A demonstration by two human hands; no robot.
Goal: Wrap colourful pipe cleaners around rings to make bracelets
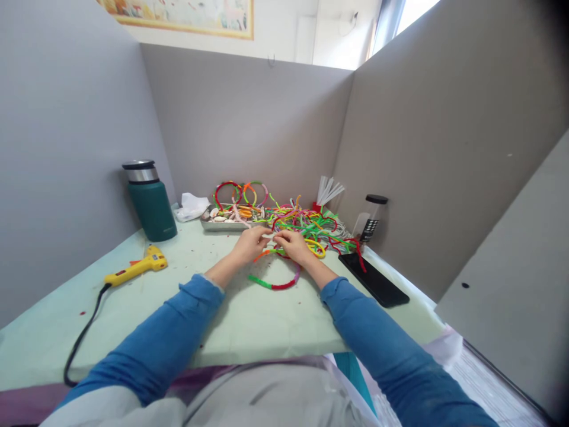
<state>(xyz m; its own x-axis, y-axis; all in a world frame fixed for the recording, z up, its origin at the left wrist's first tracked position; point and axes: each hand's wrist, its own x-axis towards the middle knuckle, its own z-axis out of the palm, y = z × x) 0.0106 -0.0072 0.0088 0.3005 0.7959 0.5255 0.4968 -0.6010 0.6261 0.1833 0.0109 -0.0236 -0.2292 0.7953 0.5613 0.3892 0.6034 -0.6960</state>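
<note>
My left hand and my right hand meet above the table, fingertips pinched and nearly touching. Whatever they pinch is too small or hidden to make out. Below them an open loop of fuzzy pipe cleaner, in green, red and purple, curves up and passes out of sight behind my right hand. An orange and green pipe cleaner end shows between the hands. Just beyond lies a tangled heap of coloured pipe cleaners, with a yellow ring beside my right hand.
A metal tray of small pieces stands behind, coloured rings upright at its back. To the left are a green bottle and a yellow glue gun with its cord. A black phone, clear bottle and white sticks are right.
</note>
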